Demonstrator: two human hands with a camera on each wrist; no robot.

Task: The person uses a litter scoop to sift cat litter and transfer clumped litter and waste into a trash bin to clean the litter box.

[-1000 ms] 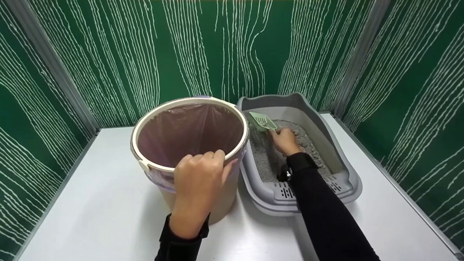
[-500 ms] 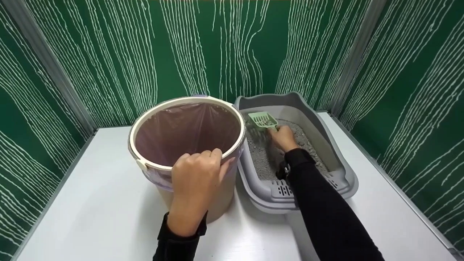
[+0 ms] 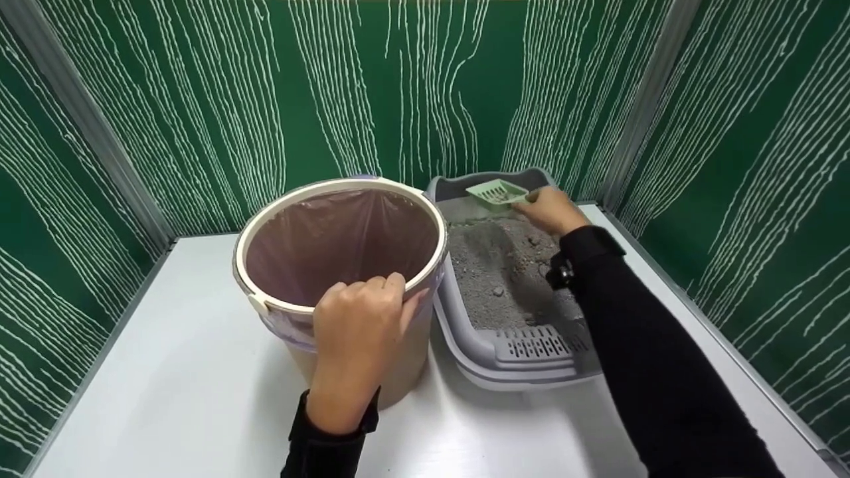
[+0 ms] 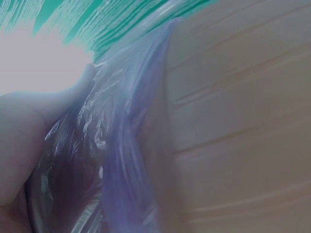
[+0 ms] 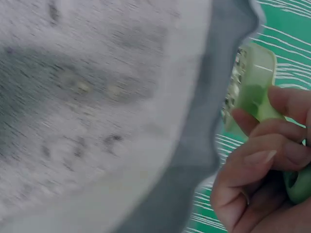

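My left hand [image 3: 362,325] grips the near rim of a beige trash can [image 3: 405,372], which is lined with a translucent purple bag [image 3: 345,239]. In the left wrist view the bag's purple edge [image 4: 131,160] hangs down the can's outer wall beside the hand. My right hand [image 3: 551,209] holds a pale green litter scoop [image 3: 498,194] by its handle, above the back part of a grey litter box [image 3: 458,318]. Small clumps lie in the slotted scoop. From the right wrist view, the fingers [image 5: 267,145] curl round the green handle, with the scoop's head [image 5: 257,73] past the box's rim.
Grey litter [image 3: 491,292] with scattered clumps and a dark furrow covers the box's floor. The can and box stand side by side on a white table [image 3: 172,372]. Green walls [image 3: 412,86] with white wavy lines close in the back and both sides.
My right hand has lifted the scoop up and to the right from low over the litter, baring more of its surface. The left hand keeps its hold on the can's rim.
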